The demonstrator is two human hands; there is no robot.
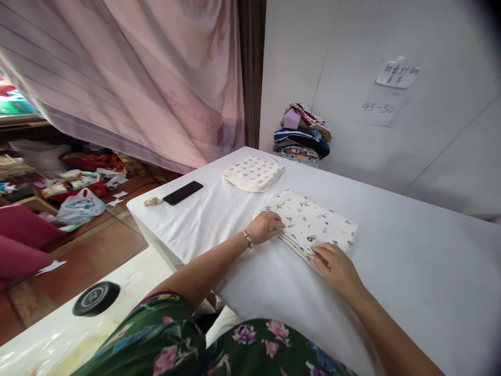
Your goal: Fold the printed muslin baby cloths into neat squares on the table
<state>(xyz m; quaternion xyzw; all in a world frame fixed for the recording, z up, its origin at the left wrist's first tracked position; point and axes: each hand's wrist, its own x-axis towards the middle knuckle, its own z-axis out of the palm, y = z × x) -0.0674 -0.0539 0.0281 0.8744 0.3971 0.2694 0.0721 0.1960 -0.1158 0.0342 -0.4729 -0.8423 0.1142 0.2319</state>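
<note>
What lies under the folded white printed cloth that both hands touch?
The white-covered table shows around the folded printed cloth. Left hand and right hand rest on its edges; underneath is hidden.

The cloth [309, 222] is white with small scattered prints, folded into a flat rectangle, its stacked layers showing along the near edge. It lies askew on the white surface [410, 261].
</note>
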